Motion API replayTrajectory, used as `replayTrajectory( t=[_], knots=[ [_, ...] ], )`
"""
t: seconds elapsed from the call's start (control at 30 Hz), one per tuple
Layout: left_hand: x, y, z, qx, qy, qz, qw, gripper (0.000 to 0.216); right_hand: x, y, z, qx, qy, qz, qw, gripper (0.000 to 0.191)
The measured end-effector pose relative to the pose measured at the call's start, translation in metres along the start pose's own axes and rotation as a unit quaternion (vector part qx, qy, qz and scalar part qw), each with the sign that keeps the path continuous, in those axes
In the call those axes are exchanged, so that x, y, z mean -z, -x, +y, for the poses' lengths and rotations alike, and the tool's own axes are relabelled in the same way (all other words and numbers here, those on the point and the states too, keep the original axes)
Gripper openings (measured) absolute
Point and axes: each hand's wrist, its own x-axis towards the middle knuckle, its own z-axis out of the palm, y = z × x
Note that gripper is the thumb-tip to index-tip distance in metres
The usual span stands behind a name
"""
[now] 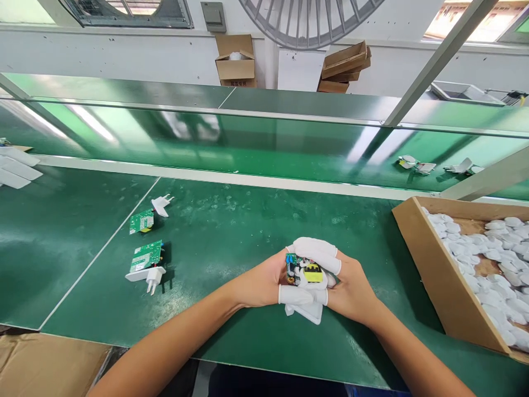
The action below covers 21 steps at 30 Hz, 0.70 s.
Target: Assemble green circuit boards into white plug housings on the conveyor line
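Green circuit board [294, 267] sits gripped between the person's left hand [260, 281] and right hand [351, 292], which are pressed close together near the middle of the bench, curled inward and not spread. A yellow-wrapped transformer [313, 273] stands up from the board among small dark and silver parts packed tightly on its surface. Below the hands, a white plastic casing [306, 312] pokes out, smooth and square-cornered; how much of it lies inside the grip is hidden. White rubber finger cots [316, 251] cover several fingers, and they cross so tightly around the board that it is hard to tell which finger belongs to which hand, or how many are covered. The bench mat [231, 220] is smooth green rubber with a thin white line running across it. To the left of the hands lie 2 more green boards, the nearer board [145, 256] against a white plug casing [145, 274] with 2 prongs, the farther board [141, 221] just beside a loose white plug [161, 205]. To the right, a cardboard tray [433, 264] holds a heap of white casings [491, 259], its far end cut off by the frame. More white pieces [16, 168] are stacked at the left edge, also cut off, and small white parts [417, 164] on the raised green shelf [248, 149] are too small to make out.
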Motion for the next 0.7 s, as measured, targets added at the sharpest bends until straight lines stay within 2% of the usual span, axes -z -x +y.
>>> replayTrajectory(
  t=[0.23,0.3,0.37,0.5,0.63,0.7],
  knots=[
    [-0.009,-0.005,-0.005,-0.035,0.005,0.126,0.991,0.045,0.002,-0.004,0.0,-0.011,0.018,-0.055,0.998,0.059],
    [-0.01,-0.005,-0.005,-0.042,-0.003,0.129,0.991,0.045,0.005,-0.003,-0.002,-0.044,-0.023,-0.081,0.995,0.071],
    [-0.009,-0.004,-0.005,-0.05,-0.012,0.115,0.992,0.047,0.008,-0.002,-0.004,-0.091,-0.087,-0.112,0.986,0.074],
    [-0.003,-0.003,-0.006,-0.052,-0.022,0.109,0.992,0.05,0.01,-0.001,-0.004,-0.144,-0.221,-0.135,0.955,0.053],
    [-0.004,-0.002,-0.005,-0.04,-0.047,0.124,0.99,0.046,0.005,-0.001,-0.005,-0.172,-0.309,-0.125,0.927,0.051],
    [-0.005,-0.003,-0.004,-0.048,-0.054,0.131,0.989,0.046,0.002,0.0,-0.006,-0.173,-0.324,-0.109,0.924,0.05]
  ],
)
